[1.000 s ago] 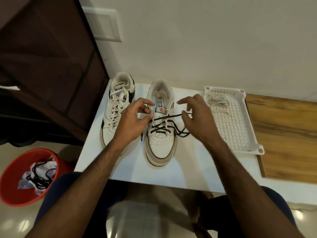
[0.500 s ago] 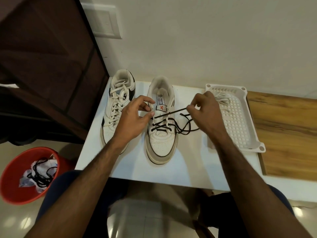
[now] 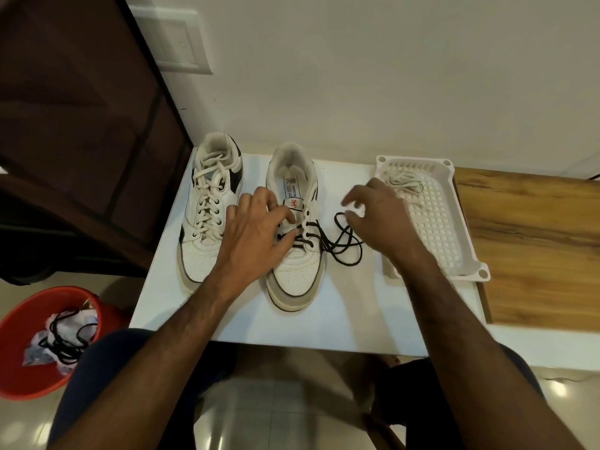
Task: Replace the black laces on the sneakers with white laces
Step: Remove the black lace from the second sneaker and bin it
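Head view | black lace point(image 3: 344, 243) half-threaded in right sneaker point(image 3: 293, 228), loose loops trailing rightward on tabletop point(image 3: 350, 306) | left hand point(image 3: 256, 232) pinches lace at eyelets | right hand point(image 3: 380, 219) released, hovers nearest the loops

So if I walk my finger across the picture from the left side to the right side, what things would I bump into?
Red bucket → sneaker with white laces → left hand → sneaker with black laces → loose black lace → right hand → white tray → wooden top.
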The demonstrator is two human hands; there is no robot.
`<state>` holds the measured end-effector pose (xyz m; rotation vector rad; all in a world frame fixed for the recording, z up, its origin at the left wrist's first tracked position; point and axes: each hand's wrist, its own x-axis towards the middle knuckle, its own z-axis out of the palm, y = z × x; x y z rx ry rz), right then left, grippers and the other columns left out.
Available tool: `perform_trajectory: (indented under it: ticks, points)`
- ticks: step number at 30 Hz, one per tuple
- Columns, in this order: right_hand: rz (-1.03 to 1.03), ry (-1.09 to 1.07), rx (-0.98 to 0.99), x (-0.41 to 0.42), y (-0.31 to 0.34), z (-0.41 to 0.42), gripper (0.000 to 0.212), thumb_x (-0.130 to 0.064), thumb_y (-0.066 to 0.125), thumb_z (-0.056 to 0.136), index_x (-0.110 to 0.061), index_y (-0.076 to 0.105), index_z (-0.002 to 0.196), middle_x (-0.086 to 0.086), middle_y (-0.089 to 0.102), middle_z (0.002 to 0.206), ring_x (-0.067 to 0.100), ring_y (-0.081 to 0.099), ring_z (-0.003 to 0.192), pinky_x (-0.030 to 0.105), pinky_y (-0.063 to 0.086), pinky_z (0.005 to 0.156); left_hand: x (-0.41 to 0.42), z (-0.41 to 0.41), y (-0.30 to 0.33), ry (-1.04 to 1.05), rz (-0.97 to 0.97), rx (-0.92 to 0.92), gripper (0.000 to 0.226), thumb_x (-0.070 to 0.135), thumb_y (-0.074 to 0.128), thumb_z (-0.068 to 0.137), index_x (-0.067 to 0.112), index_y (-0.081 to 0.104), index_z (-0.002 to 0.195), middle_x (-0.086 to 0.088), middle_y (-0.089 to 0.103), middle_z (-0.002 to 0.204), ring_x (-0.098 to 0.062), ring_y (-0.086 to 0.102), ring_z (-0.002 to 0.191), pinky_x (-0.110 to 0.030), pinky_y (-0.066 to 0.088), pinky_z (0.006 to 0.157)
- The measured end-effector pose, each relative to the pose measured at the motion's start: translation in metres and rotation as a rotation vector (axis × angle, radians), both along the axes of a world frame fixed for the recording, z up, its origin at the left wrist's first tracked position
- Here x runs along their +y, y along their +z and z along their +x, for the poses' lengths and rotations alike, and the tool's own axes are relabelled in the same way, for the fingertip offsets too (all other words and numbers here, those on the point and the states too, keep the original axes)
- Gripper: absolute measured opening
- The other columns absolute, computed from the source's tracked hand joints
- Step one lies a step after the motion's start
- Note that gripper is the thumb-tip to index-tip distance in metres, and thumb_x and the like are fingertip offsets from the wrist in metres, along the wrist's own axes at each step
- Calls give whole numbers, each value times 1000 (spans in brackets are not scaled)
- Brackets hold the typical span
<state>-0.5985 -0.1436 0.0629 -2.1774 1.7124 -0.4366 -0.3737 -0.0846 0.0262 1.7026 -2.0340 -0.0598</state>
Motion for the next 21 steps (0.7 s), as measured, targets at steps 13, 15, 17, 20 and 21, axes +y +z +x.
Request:
perform_trajectory:
  ticks: [13,15,17,20,21]
  points:
    - [53,302,-134,9,-10,38,28,-5,48,95,-18,70,104,-5,56,94,20,58,90,45,50,84,-5,-5,3,136,265,856,9,5,60,90,9,60,82,-2,61,100,-18,64,87,-49,55,89]
    - [126,250,-204,6,-8,35,31,-4,47,95,-19,73,102,0,65,98,18,61,92,43,51,86,-10,4,7,230,392,1223,11,4,52,86,8,56,76,-3,71,91,-22,67,77,-58,53,91]
    - [153,236,-235,6,-7,33,31,-5,49,96,-19,75,104,4,69,102,19,63,96,42,52,89,-11,8,8,248,451,1285,8,9,52,84,11,57,78,0,72,87,-19,67,72,-56,54,88]
    - [146,247,-245,7,-6,31,30,-7,52,96,-19,77,108,3,71,105,18,65,97,41,51,92,-2,1,10,95,225,719,17,19,63,93,18,56,109,4,59,109,-12,62,90,-34,51,82]
    - [145,245,-242,7,-6,31,29,-8,53,96,-20,77,109,2,72,106,17,65,98,42,51,93,0,0,9,34,122,485,29,21,67,92,19,55,119,3,54,114,-13,59,98,-32,47,83]
